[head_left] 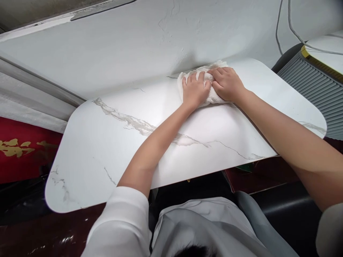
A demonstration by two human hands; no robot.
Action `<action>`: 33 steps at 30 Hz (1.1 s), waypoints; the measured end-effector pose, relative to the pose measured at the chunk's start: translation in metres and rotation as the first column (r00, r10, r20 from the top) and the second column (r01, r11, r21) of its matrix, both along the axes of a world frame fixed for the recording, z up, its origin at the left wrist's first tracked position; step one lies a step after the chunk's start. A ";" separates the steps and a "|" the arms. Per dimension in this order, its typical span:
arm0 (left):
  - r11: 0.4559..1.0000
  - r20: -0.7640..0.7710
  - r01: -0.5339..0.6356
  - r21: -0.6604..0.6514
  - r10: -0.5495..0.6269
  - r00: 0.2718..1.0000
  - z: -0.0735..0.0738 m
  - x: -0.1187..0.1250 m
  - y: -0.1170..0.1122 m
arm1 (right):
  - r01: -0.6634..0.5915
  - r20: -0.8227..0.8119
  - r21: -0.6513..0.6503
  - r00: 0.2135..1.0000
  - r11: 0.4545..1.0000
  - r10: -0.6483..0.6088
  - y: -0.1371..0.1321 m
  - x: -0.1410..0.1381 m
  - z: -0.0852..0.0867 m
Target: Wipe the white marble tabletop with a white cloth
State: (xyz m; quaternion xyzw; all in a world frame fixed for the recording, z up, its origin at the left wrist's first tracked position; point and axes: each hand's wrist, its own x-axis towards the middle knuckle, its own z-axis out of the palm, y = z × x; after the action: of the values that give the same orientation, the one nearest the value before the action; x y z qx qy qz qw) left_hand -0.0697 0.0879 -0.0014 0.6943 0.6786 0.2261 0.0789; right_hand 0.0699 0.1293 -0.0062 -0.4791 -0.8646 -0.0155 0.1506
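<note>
A crumpled white cloth point(214, 97) lies on a white marble-patterned tabletop point(128, 153), near its far edge by the wall. My left hand point(196, 89) presses on the left part of this cloth, its fingers a little apart and bent into the fabric. From the right, my right hand point(227, 84) grips the cloth with curled fingers. Both hands are close together, and part of the cloth is hidden under them.
A pale wall point(128, 46) runs along the table's far side. At the right stands a grey ribbed panel point(316, 92) with a yellow edge, and grey cables point(291, 25) hang above it. Red fabric with gold markings point(26, 153) is at the left.
</note>
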 end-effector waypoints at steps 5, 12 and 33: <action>1.000 -0.012 0.013 -0.027 -0.013 1.000 0.004 0.012 -0.050 | -0.068 0.007 0.054 0.998 0.996 0.067 -0.042 0.017 -0.005; 0.990 -0.021 0.125 -0.058 -0.126 0.992 0.003 0.024 -0.105 | -0.071 0.034 0.075 0.997 0.995 0.069 -0.110 0.039 -0.005; 0.938 0.024 0.318 -0.141 -0.318 0.948 0.015 0.063 -0.178 | -0.076 0.026 0.086 0.997 0.993 0.074 -0.191 0.096 0.008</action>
State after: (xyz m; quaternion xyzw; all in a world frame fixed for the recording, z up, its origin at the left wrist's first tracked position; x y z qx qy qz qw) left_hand -0.0063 -0.0898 0.0133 0.7872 0.5721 0.1614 0.1645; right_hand 0.1655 -0.0616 0.0016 -0.4392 -0.8821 -0.0530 0.1618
